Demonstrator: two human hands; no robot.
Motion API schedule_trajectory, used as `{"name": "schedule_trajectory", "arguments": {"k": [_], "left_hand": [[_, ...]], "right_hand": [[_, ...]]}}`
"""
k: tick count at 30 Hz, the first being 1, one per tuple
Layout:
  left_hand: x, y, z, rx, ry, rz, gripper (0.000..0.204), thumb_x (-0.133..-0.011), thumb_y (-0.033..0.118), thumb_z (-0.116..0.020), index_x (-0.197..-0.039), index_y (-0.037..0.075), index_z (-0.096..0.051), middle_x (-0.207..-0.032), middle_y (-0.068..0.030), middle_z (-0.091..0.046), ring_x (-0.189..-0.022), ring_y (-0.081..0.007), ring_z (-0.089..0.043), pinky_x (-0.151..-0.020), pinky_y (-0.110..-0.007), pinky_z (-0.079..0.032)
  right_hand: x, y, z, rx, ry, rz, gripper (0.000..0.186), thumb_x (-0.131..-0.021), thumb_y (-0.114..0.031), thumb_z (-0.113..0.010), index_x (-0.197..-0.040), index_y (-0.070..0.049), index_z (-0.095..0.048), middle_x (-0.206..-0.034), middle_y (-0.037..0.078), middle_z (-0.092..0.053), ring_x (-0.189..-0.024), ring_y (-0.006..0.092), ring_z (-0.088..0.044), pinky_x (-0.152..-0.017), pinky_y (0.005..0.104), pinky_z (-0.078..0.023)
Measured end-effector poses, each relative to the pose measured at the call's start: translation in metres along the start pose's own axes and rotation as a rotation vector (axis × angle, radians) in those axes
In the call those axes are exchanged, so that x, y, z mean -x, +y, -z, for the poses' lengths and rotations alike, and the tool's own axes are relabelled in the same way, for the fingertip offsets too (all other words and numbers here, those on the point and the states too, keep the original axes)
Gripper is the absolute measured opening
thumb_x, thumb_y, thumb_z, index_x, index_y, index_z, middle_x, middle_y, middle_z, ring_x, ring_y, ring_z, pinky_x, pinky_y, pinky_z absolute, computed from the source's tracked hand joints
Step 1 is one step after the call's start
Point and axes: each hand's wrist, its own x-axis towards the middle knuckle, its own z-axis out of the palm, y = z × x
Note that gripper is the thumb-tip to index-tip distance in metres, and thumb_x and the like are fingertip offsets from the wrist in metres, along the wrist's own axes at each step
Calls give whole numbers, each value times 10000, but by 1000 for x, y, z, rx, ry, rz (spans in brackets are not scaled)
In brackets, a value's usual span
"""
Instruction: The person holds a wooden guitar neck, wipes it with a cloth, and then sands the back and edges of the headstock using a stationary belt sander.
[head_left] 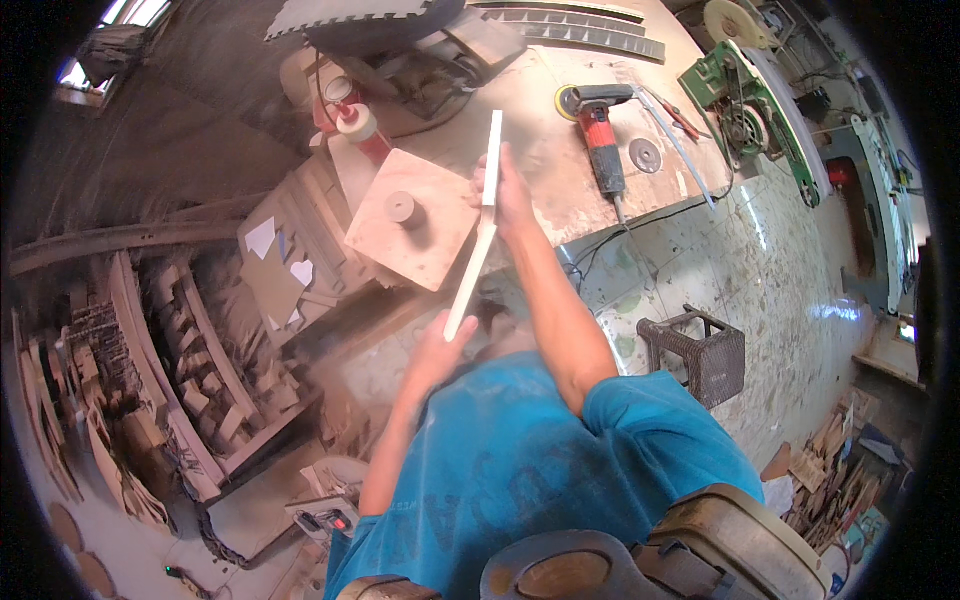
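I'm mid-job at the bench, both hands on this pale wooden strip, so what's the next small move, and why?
Probably ease the wooden strip down toward the square board with the round peg. The right hand grips it near the far end and the left hand holds the near end, so it hangs in the air beside that board, with no support under its middle.

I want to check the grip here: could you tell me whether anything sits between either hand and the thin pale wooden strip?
Nothing visible does. The left hand grips the near end of the wooden strip and the right hand grips it further up, both directly on the wood. The square board with a round peg lies beside the strip, not between it and either hand.
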Motion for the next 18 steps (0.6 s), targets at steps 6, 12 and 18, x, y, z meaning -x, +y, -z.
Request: {"name": "schedule_trajectory", "arguments": {"k": [6, 12, 18], "left_hand": [[17, 32, -1, -163, 135, -21, 563, -967, 554, -603, -1037, -3, -555, -923, -274, -669, -880, -457, -659, -743, -492, -496], [21, 40, 0, -307, 229, -132, 620, -964, 594, -583, -1072, -11, -507, -933, -299, -662, -905, -473, -667, -762, -534, -503], [23, 42, 4, -482, 358, -220, 557, -973, 502, -612, -1122, -18, -480, -945, -280, -604, -874, -478, -625, -757, -551, -494]], "right_hand": [[9, -15, 4, -12, -89, 52, 657, -1013, -656, -435, -1128, -27, -587, -731, 52, -602, -550, 132, -610, -545, 336, -588], [12, -22, 5, -3, -98, 77, 734, -1026, -666, -356, -1280, -3, -544, -877, 133, -675, -721, 236, -702, -708, 414, -638], [28, -42, 1, -46, -205, 62, 709, -1074, -577, -277, -1434, 12, -438, -1231, 280, -628, -1026, 361, -688, -881, 481, -604]]}}
